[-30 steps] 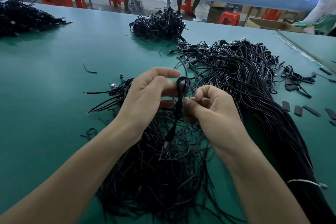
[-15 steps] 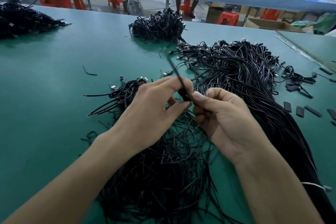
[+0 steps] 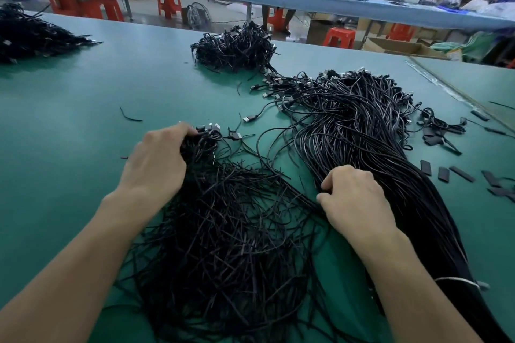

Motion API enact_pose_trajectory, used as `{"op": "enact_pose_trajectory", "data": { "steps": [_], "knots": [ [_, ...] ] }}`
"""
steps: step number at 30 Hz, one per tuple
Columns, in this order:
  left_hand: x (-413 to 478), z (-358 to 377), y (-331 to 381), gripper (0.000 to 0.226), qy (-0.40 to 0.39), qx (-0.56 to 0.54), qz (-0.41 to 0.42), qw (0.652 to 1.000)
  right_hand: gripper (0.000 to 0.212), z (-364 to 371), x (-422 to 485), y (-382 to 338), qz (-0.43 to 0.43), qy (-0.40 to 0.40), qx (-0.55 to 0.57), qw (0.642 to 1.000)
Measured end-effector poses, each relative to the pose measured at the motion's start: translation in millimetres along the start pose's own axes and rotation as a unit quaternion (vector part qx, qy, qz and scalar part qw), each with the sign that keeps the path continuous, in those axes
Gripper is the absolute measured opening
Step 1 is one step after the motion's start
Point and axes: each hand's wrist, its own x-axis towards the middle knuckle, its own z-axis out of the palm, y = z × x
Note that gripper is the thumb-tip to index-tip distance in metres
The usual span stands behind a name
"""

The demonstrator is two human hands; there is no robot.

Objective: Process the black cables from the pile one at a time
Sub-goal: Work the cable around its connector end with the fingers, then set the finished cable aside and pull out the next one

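Item: black cables on a green worktop (image 3: pixel 69 125).

- **Long bundle (image 3: pixel 376 147):** lay under and beyond the right hand (image 3: pixel 354 198). Its long axis ran from beside that wrist away, with the plug ends pointing off past the fingertips.
- **Right hand:** fingers curled, pinching strands at the bundle's inner edge. Which single cable could not be told.
- **Left hand (image 3: pixel 156 164):** fingers curled over the far end of the tangled pile (image 3: pixel 223 231), which spread between both forearms.
- **Step, as judged:** selecting the next cable.
- **Next move:** wanted one strand freed and drawn out lengthwise, neighbours left lying.
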Motion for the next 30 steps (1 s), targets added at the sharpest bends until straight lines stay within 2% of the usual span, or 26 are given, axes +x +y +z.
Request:
{"op": "enact_pose_trajectory", "data": {
  "steps": [3,7,12,15,18,21,24,27,30],
  "knots": [
    [1,-7,2,0.061,-0.03,0.027,-0.029,0.999,0.014,0,-1,-1,0.02,0.034,0.012,0.999],
    [0,-12,10,0.061,-0.009,0.011,-0.039,0.999,0.017,-3,0,-8,0.039,0.008,-0.047,0.998],
    [-4,-18,27,0.048,0.1,-0.062,0.019,0.993,0.022,-2,0,-10,0.027,0.004,-0.045,0.999],
    [-7,-24,38,0.04,0.131,-0.111,0.089,0.981,0.025,1,-1,-9,0.026,0.004,-0.071,0.997],
    [-12,-28,50,0.035,0.152,-0.125,0.159,0.968,0.019,1,2,-7,0.032,0.003,-0.082,0.996],
    [-17,-24,57,0.033,0.102,-0.135,0.193,0.966,0.013,1,7,-7,0.052,0.008,-0.041,0.998],
    [-23,-16,60,0.031,0.036,-0.125,0.204,0.97,0.012,2,6,-7,0.046,0.064,0.001,0.997],
    [-27,-12,60,0.03,0.015,-0.095,0.185,0.978,0.011,2,4,-14,0.002,0.125,0.035,0.991],
    [-26,-12,59,0.027,-0.002,-0.065,0.162,0.985,0.009,-7,3,-34,-0.05,0.118,0.196,0.972]
  ]
}}
